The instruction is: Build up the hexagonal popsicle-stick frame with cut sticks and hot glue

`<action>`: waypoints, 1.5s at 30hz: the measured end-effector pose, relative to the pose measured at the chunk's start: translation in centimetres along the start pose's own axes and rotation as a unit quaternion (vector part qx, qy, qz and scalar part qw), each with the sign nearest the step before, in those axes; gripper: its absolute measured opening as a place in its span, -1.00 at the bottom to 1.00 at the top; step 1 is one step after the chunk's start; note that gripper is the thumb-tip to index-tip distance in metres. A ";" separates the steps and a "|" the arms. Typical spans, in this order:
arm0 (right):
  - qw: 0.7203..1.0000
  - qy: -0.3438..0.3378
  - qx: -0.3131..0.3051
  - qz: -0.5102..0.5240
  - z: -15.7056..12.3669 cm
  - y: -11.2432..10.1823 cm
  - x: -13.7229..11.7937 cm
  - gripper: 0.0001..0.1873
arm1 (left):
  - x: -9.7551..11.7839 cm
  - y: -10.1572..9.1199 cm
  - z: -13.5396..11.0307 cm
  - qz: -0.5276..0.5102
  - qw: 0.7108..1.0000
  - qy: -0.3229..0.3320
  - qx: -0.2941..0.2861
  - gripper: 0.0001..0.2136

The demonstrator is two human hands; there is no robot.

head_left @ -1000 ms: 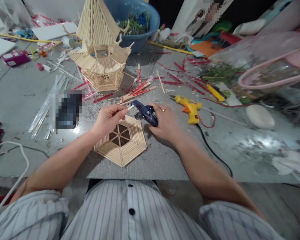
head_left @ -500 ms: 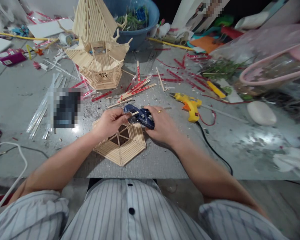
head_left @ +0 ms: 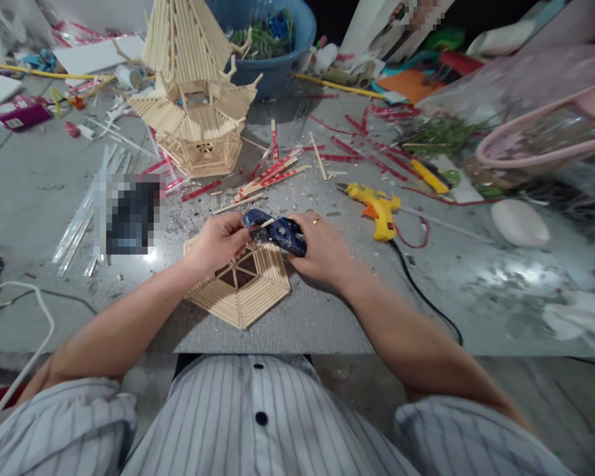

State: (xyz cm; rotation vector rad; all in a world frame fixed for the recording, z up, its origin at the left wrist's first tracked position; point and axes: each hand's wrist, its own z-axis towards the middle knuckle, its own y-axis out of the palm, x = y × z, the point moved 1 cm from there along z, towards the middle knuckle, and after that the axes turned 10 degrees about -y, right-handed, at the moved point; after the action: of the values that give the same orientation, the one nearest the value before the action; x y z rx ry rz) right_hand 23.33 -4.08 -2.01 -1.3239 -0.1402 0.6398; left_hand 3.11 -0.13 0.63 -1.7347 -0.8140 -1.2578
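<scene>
My right hand (head_left: 322,248) is wrapped round a dark blue hand cutter (head_left: 283,231), whose jaw end points left. My left hand (head_left: 218,241) pinches a short pale wooden stick (head_left: 266,225) at the cutter's jaws. Only a bit of the stick shows past my fingertips. Beneath both hands lies a flat six-sided panel (head_left: 242,307) made of wooden sticks, with spokes across its dark middle opening. My left hand hides its upper left part.
A wooden stick pagoda (head_left: 193,119) stands at the back, before a blue basin (head_left: 297,39). To the right lies a yellow glue gun (head_left: 384,215) with a black cord. Red-wrapped chopsticks (head_left: 272,175) and clear glue sticks (head_left: 86,211) are scattered about.
The stick shows less between my left fingers and the cutter, and its angle differs slightly. Both hands stay nearly in place; the panel has not moved.
</scene>
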 end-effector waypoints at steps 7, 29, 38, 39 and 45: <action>1.000 0.015 -0.023 0.006 0.0 -0.2 -0.2 -0.43 | 0.5 0.1 -0.1 -0.026 1.000 -0.016 0.005 -0.85; 0.993 0.079 -0.083 -0.012 -0.1 -1.3 -1.2 -0.52 | -0.6 -0.4 -0.2 0.114 0.986 0.109 0.048 -0.81; 0.991 0.092 -0.099 -0.023 0.0 -1.4 -1.4 -0.56 | -0.2 -0.4 -0.5 0.162 0.981 0.077 0.073 -0.81; 0.991 0.092 -0.096 -0.023 0.0 -1.4 -1.4 -0.58 | -0.2 -0.4 -0.6 0.164 0.981 0.074 0.073 -0.82; 0.991 0.097 -0.091 -0.028 0.1 -1.4 -1.5 -0.66 | 0.1 -0.3 -0.7 0.177 0.978 0.075 0.085 -0.83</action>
State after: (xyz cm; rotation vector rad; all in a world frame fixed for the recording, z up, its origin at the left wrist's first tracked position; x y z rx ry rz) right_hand 22.55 -4.92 -0.28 -1.5448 -0.0769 0.4558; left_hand 2.61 -0.65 0.92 -1.5432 -0.4814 -1.0314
